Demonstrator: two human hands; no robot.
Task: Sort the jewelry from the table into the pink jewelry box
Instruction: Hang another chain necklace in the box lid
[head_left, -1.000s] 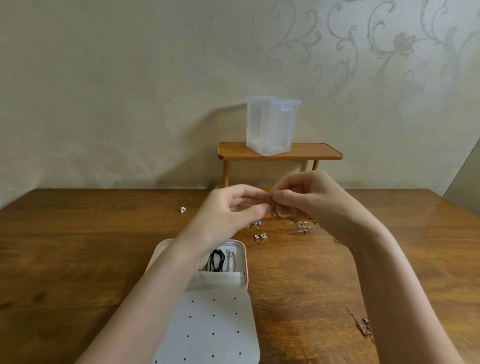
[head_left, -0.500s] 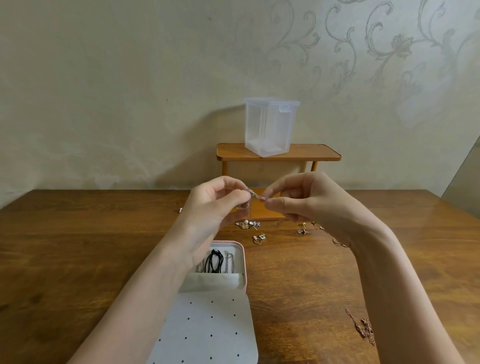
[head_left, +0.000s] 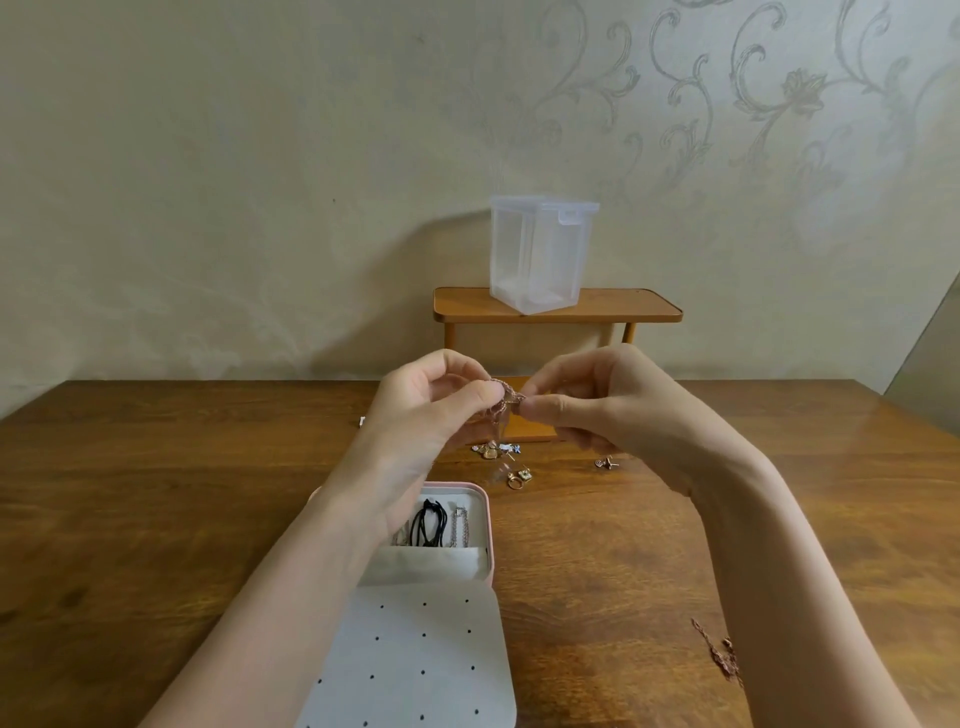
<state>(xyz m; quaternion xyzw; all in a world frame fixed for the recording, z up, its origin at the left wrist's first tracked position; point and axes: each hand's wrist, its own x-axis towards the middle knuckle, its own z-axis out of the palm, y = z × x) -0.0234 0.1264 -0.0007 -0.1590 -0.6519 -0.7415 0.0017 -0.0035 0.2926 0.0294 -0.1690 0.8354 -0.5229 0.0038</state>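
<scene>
Both hands are raised above the table and pinch a thin rose-gold chain between them. My left hand holds one bunched end; my right hand pinches the other with thumb and forefinger. Below my left forearm lies the open pink jewelry box, with a black cord and silver chains in its far compartment. Its white dotted lid panel lies toward me. Loose earrings and charms, a ring and a small stud lie on the wood beyond the box.
Another rose-gold chain lies on the table at the near right. A tiny white piece sits far left of my hands. A small wooden shelf against the wall carries a clear plastic container. The brown wooden table spreads wide.
My hands drew slightly apart with the chain stretched between them, then came closer again with the chain bunched at my left fingers. The rest of the table is unchanged.
</scene>
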